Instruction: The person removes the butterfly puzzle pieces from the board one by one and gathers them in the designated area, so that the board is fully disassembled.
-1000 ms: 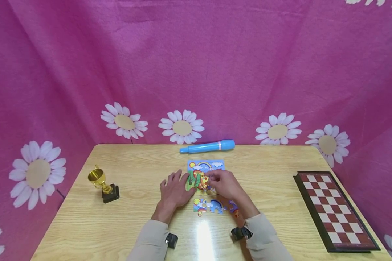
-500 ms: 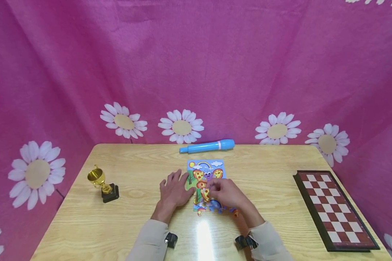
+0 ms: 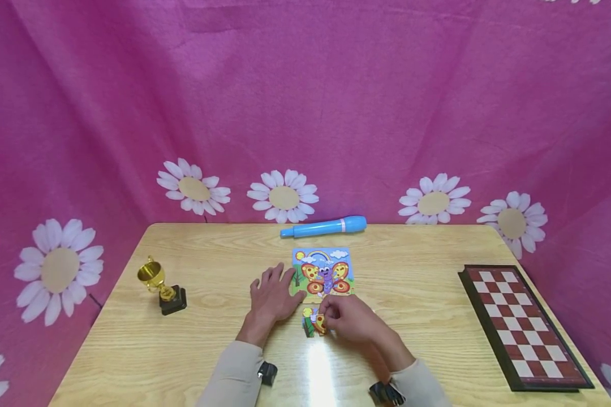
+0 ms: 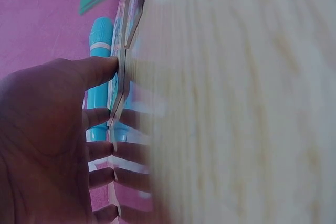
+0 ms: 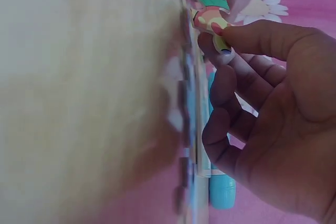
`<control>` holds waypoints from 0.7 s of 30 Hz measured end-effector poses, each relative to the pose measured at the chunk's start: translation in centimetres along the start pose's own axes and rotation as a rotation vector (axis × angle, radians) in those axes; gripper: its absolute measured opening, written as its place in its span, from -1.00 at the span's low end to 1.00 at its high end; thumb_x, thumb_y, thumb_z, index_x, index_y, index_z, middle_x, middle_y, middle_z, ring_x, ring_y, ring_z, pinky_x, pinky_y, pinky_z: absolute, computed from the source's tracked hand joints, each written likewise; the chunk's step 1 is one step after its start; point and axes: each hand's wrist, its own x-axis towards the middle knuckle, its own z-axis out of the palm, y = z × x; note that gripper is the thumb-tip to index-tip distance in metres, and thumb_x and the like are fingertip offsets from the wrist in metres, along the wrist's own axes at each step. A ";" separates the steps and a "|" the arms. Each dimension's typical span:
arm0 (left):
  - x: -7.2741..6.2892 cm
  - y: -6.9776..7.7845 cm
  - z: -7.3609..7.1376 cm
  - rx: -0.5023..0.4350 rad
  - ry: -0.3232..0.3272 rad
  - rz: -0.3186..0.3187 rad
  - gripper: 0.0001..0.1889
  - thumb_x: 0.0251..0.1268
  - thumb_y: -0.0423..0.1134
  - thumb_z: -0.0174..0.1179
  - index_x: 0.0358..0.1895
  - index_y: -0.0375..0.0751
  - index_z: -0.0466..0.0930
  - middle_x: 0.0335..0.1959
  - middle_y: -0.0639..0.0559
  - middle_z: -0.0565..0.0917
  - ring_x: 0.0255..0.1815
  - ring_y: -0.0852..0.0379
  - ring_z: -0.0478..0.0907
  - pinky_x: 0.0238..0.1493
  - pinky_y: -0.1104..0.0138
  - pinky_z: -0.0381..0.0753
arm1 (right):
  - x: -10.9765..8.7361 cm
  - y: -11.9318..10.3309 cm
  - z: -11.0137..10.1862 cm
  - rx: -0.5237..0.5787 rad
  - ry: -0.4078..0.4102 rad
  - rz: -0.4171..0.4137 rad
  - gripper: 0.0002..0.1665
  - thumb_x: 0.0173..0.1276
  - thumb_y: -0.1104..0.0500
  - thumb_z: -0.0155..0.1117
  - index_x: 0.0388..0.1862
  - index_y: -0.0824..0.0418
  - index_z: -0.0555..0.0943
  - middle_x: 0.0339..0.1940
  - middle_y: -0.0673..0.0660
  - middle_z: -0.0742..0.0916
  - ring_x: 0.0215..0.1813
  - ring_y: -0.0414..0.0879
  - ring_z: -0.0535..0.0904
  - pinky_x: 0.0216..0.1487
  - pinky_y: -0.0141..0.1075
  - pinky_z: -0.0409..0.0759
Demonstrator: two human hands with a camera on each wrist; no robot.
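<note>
In the head view, my right hand [image 3: 351, 319] pinches a green, yellow and red puzzle piece [image 3: 315, 325] between thumb and index finger. The same puzzle piece [image 5: 210, 17] appears tilted in the right wrist view, with the other fingers curled below it. It overlaps the loose puzzle pieces [image 3: 307, 312] lying nearer me, and my hand hides most of those. Beyond them lies a butterfly picture board [image 3: 326, 257] with a rainbow and sun. My left hand [image 3: 274, 297] rests on the table with fingers spread, its thumb [image 4: 102, 71] at the board's lower left corner.
A blue microphone-shaped stick [image 3: 323, 227] lies behind the board. To the left stands a gold trophy cup [image 3: 153, 275] on a black base. A red-and-white checkered board [image 3: 519, 328] lies at the right of the wooden table [image 3: 224, 249], before a pink daisy cloth [image 3: 336, 113].
My right hand has carried the puzzle piece toward me, from over the butterfly board to over the loose pieces. The butterfly picture is uncovered now. My left hand has stayed in place.
</note>
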 end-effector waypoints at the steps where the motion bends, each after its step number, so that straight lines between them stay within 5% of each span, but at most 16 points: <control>1: 0.0 0.0 0.0 -0.001 0.000 0.000 -0.37 0.27 0.21 0.08 0.37 0.09 0.35 0.50 -0.08 0.23 0.48 -0.15 0.15 0.34 -0.22 0.15 | -0.2 0.0 0.1 -0.011 -0.006 -0.008 -0.86 0.17 0.26 0.23 -0.34 0.00 0.60 -0.58 -0.23 0.58 -0.49 -0.38 0.44 -0.37 -0.46 0.42; 21: -0.1 0.1 0.0 -0.005 -0.003 -0.004 -0.37 0.27 0.20 0.08 0.38 0.08 0.35 0.50 -0.09 0.23 0.48 -0.16 0.15 0.35 -0.22 0.14 | -2.1 -0.7 1.3 -0.100 -0.036 -0.138 -0.77 0.17 0.26 0.25 -0.18 0.05 0.66 -0.58 -0.26 0.54 -0.47 -0.42 0.40 -0.33 -0.50 0.41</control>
